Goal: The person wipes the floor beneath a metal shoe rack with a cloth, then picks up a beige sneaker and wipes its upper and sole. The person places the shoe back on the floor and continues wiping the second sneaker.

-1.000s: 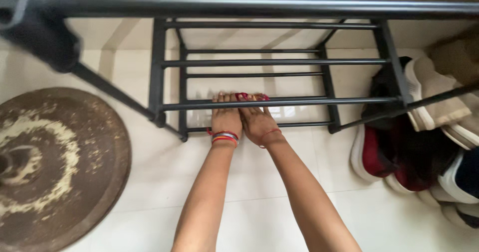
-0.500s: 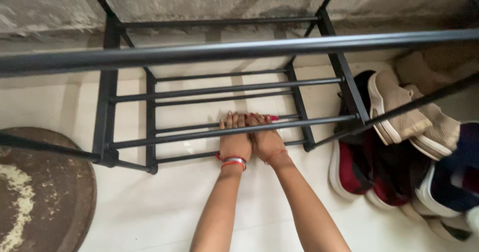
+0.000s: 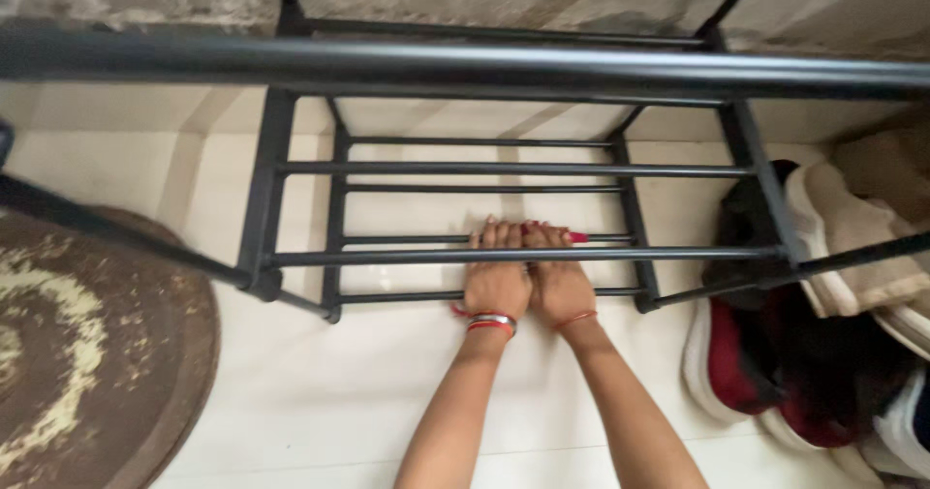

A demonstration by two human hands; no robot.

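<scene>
From the head camera, the one view I have, the frame has shifted since half a second ago: the black metal tube shoe rack now sits more square and centred, its top rail crossing the upper picture as a thick dark bar, and the round brown stone grinding slab with pale flour rings shows more of itself at the left edge of the floor. My two hands have barely moved against the rack; they remain side by side on the same low front rail, so I judge that it was mostly the head that moved, not the rack.

My left hand, with red and silver bangles at the wrist, lies palm down with its fingers curled over the low front rail. My right hand, with a thin red thread at the wrist, touches it on the right, its red-nailed fingers hooked over the same rail. Both are clenched on that bar.

The rack stands on the pale tiled floor against the rough grey wall, its shelves bare tubes with nothing on them. Just beside its right legs lies a heap of shoes: beige, red, black, and white and navy.
</scene>
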